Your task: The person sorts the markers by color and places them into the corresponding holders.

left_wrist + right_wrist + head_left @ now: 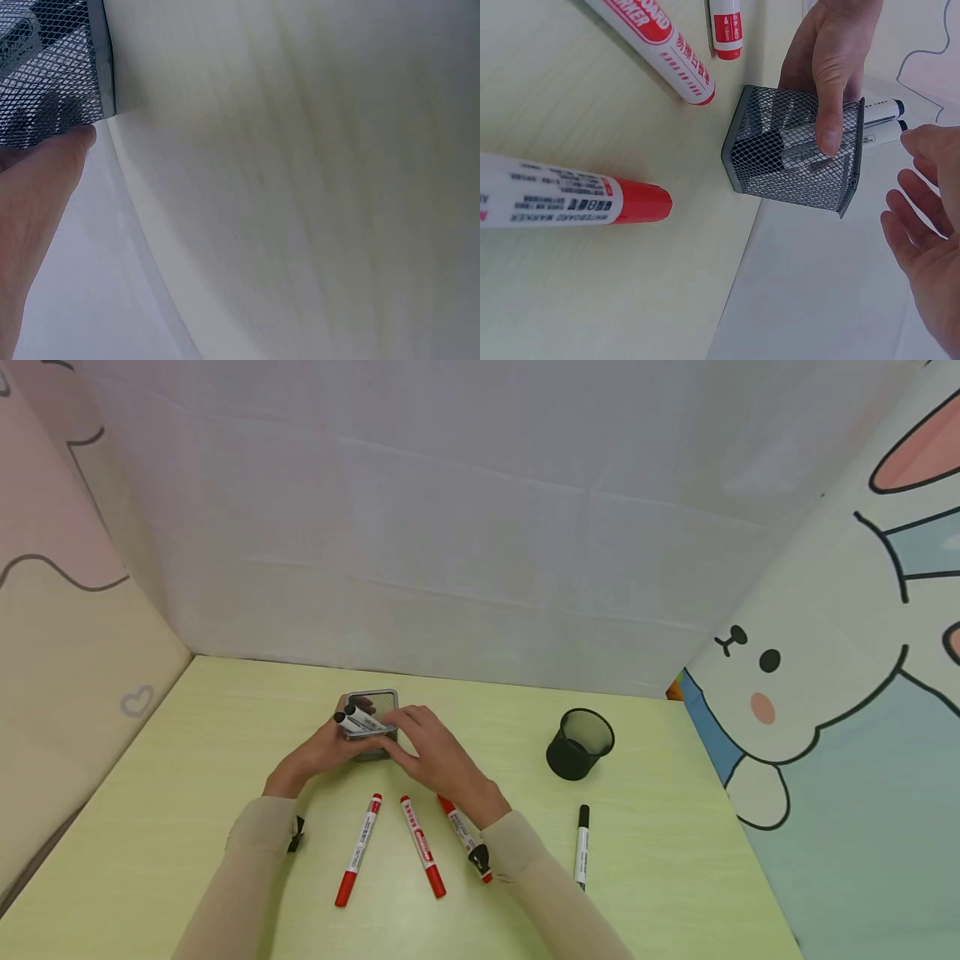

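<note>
My left hand (326,747) grips a square grey mesh pen holder (759,166), its thumb pressed along one mesh side in the right wrist view. Two white markers (881,112) with black ends stand in the holder, their ends poking past the rim. In the left wrist view the left thumb lies along the mesh near a corner. Close by the rim is my right hand (435,756), its fingers loosely bent and spread. One of its fingertips (909,139) overlaps a marker's black end in the right wrist view.
Three red-ended whiteboard markers, a left one (360,847), a middle one (422,843) and a right one (459,827), lie in front of the hands. To the right stand a round black mesh cup (572,762) and a black-capped marker (582,852). A wall (450,552) borders the table's back.
</note>
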`<move>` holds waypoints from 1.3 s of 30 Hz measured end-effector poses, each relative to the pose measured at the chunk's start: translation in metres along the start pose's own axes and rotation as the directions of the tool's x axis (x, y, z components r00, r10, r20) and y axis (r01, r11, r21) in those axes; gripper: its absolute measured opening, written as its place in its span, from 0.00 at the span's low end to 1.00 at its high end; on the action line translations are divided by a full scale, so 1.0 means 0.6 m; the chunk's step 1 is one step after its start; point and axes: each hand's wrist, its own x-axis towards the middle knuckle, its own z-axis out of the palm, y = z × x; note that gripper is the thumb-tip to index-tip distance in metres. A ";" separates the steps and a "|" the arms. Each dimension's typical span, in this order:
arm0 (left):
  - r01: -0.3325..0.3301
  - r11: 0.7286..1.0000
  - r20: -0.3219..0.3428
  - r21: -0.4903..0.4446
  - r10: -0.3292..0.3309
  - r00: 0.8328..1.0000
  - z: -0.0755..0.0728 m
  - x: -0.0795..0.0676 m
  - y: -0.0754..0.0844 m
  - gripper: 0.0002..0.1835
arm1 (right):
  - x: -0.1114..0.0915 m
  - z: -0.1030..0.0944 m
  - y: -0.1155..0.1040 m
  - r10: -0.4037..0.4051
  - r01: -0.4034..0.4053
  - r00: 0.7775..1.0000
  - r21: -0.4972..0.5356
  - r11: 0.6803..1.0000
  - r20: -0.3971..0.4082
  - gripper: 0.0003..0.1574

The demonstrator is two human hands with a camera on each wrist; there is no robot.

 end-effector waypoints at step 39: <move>0.075 0.997 -0.020 0.019 -0.075 0.997 0.002 0.001 0.000 0.35 | -0.136 -0.078 0.003 0.108 -0.106 0.987 -0.027 0.994 0.115 0.22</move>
